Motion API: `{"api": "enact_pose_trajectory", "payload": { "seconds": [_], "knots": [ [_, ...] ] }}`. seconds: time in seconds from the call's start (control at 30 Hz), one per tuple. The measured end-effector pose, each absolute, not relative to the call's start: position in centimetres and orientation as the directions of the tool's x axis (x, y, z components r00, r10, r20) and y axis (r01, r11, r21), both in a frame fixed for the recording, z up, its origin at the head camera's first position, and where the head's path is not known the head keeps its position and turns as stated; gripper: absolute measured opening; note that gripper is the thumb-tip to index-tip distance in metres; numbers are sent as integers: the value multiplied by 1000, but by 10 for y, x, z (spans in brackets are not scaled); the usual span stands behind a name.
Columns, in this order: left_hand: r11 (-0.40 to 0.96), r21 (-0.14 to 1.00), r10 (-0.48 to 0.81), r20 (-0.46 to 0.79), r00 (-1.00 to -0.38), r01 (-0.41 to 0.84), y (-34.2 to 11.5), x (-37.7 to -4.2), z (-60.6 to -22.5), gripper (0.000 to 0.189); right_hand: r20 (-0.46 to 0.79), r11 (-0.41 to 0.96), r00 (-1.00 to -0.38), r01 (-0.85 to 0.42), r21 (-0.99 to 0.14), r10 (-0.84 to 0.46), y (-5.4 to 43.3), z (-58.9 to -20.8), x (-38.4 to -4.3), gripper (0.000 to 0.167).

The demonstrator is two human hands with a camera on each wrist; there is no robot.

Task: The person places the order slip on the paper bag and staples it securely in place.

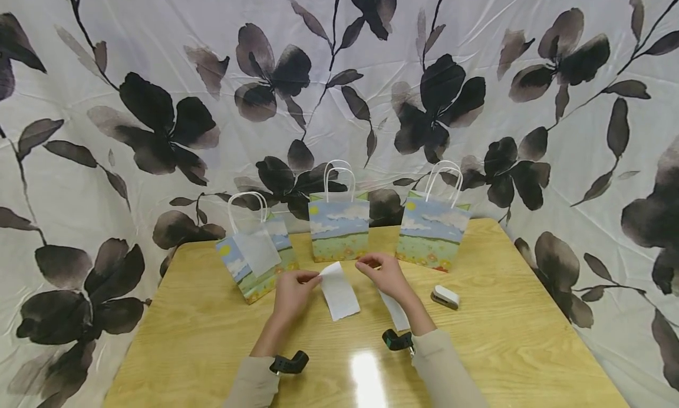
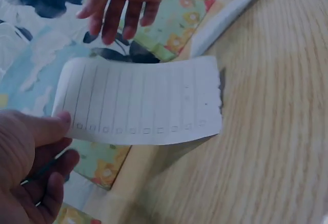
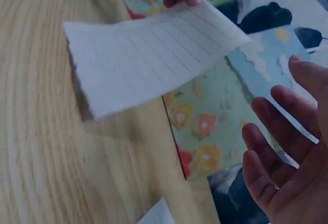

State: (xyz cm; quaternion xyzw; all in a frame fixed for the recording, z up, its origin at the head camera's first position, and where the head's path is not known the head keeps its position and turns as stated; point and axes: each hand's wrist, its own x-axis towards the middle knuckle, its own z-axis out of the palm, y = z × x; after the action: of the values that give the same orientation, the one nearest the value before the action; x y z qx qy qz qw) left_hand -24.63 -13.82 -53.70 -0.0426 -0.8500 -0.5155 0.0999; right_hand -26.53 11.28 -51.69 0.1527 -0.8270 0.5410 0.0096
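My left hand [image 1: 293,292] pinches a slip of lined paper [image 1: 339,291] by its upper left corner, between thumb and fingers. In the left wrist view the slip [image 2: 138,101] shows ruled lines with a row of small checkboxes, and its far end is torn ragged. To the right of it, my right hand [image 1: 386,273] holds nothing; its fingers [image 3: 279,131] are loosely bent and spread apart in the right wrist view. Beneath the right wrist lies another piece of white paper [image 1: 394,311], partly hidden by the forearm.
Three paper gift bags with a meadow print stand at the table's back: a left bag [image 1: 286,243] with a white slip [image 1: 258,253] on its front, a middle bag [image 1: 339,231] and a right bag [image 1: 432,234]. A small white-and-dark stapler [image 1: 445,297] lies to the right.
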Motion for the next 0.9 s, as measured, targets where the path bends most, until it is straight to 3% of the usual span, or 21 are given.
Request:
{"api": "enact_pose_trajectory", "payload": {
  "seconds": [0.23, 0.6, 0.8, 0.9],
  "knots": [
    [348, 920, 9, 186, -982, 178, -131, -253, -523, 17, 187, 335, -945, -274, -902, -270, 99, -509, -270, 18],
    [267, 939, 45, 214, -976, 219, -120, -278, -497, 22, 221, 368, -962, -267, -891, -162, 105, -489, -288, 22],
    [270, 918, 60, 285, -957, 291, -119, -300, -475, 12, 377, 407, -917, -397, -823, -131, 122, -462, -314, 14],
    [312, 892, 76, 320, -944, 328, -121, -309, -465, 9, 395, 431, -910, -410, -804, -129, 128, -449, -324, 13]
  ]
}}
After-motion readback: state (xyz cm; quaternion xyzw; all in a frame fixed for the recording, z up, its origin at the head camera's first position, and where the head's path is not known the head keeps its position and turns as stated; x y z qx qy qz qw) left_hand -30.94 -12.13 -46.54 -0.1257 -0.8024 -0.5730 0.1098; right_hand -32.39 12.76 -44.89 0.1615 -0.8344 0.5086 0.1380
